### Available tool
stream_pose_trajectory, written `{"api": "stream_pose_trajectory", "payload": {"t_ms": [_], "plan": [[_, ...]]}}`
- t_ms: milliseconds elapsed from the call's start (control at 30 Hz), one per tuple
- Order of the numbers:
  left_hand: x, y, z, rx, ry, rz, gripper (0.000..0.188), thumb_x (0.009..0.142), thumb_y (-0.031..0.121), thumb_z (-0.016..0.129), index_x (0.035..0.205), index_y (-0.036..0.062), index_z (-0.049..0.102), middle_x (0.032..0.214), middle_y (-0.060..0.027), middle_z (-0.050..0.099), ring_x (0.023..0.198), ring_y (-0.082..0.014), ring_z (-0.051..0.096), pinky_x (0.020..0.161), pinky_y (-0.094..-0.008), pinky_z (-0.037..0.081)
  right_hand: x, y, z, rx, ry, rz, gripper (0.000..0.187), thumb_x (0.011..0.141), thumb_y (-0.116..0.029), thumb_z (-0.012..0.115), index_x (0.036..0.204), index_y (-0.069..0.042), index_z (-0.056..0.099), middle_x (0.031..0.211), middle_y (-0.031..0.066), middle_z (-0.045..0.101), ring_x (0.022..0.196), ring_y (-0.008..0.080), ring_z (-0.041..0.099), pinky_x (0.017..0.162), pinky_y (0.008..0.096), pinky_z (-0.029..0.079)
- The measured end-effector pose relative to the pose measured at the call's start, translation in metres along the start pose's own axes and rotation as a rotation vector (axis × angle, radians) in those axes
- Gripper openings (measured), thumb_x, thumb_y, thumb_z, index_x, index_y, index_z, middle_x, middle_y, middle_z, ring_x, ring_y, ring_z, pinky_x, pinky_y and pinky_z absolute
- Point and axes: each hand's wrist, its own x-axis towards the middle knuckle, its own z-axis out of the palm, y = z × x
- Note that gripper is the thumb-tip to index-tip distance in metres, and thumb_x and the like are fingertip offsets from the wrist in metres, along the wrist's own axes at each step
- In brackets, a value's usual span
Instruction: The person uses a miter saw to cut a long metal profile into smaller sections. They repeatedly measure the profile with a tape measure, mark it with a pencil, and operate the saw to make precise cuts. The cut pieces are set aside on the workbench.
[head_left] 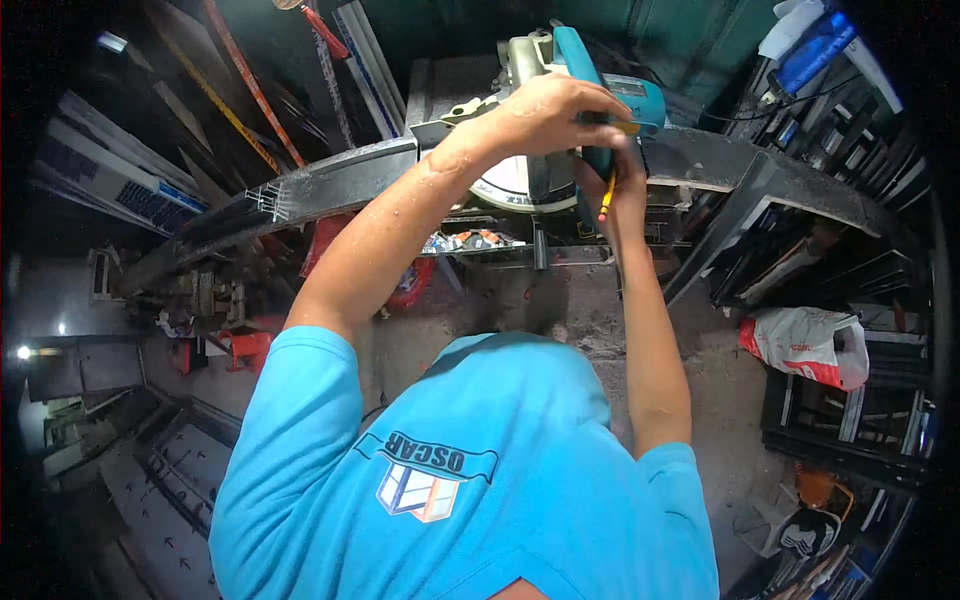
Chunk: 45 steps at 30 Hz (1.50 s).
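Saw (550,180): sitting on the bench (375,175), straight ahead of the person.
Left hand (560,112): reaching over the saw's top, fingers bending; from here I can't tell whether they're gripping.
Right hand (628,185): curling beside the saw's dark handle, fingers grasping a yellow pencil (607,196).
Bag (800,343): slumping off to the right.

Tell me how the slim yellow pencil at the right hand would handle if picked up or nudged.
The slim yellow pencil looks straight, so probably stiff. Its thin body suggests it is light. Long and narrow, it may roll, though its cross-section is too small to judge.
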Motion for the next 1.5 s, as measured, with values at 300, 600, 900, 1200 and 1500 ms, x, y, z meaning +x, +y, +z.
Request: {"api": "stream_pose_trajectory", "payload": {"t_ms": [300, 600, 900, 1200, 1500], "plan": [[0.003, 0.004, 0.004, 0.105, 0.001, -0.071, 0.050, 0.077, 0.023, 0.084, 0.125, 0.0151, 0.072, 0.130, -0.0079, 0.069, 0.122, -0.0284, 0.064, 0.107, -0.0407, 0.049, -0.002, -0.010, -0.016, -0.023, -0.107, 0.127, 0.046, 0.089, -0.014, 0.080, 0.126, 0.003, 0.060, 0.111, 0.0138, 0.071, 0.102, 0.0157, 0.065, 0.089, 0.0322, 0.052], [0.002, 0.008, 0.001, 0.153, -0.005, -0.075, 0.049, 0.077, 0.023, 0.086, 0.124, 0.0156, 0.073, 0.131, -0.0060, 0.069, 0.123, -0.0251, 0.064, 0.107, -0.0385, 0.051, -0.013, 0.013, -0.037, -0.017, 0.099, 0.090, 0.037, 0.101, -0.031, 0.066, 0.117, 0.003, 0.067, 0.109, 0.0113, 0.071, 0.101, 0.0179, 0.065, 0.092, 0.0334, 0.050], [0.010, 0.018, -0.009, 0.121, 0.019, -0.161, 0.046, 0.080, 0.019, 0.084, 0.124, 0.0157, 0.073, 0.131, -0.0053, 0.069, 0.124, -0.0228, 0.064, 0.108, -0.0389, 0.052, -0.039, 0.112, -0.062, 0.236, 0.232, 0.148, 0.025, 0.103, -0.022, 0.064, 0.116, -0.001, 0.064, 0.097, 0.0046, 0.070, 0.083, 0.0151, 0.066, 0.075, 0.0320, 0.053], [0.032, 0.002, -0.038, 0.079, 0.027, -0.163, 0.047, 0.083, 0.025, 0.083, 0.127, 0.0174, 0.072, 0.123, -0.0079, 0.073, 0.116, -0.0248, 0.068, 0.104, -0.0396, 0.053, -0.001, 0.175, -0.019, -0.015, -0.088, 0.229, 0.034, 0.097, -0.017, 0.066, 0.127, -0.004, 0.057, 0.108, 0.0188, 0.067, 0.096, 0.0355, 0.063, 0.083, 0.0449, 0.050], [0.066, 0.007, -0.100, 0.036, -0.112, -0.260, 0.052, 0.081, 0.014, 0.081, 0.131, 0.0059, 0.068, 0.121, -0.0131, 0.073, 0.112, -0.0223, 0.066, 0.100, -0.0365, 0.051, 0.042, 0.192, 0.040, -0.621, -0.244, -0.243, 0.044, 0.086, -0.018, 0.064, 0.128, -0.005, 0.061, 0.128, 0.0271, 0.062, 0.111, 0.0465, 0.063, 0.093, 0.0541, 0.054]]}}
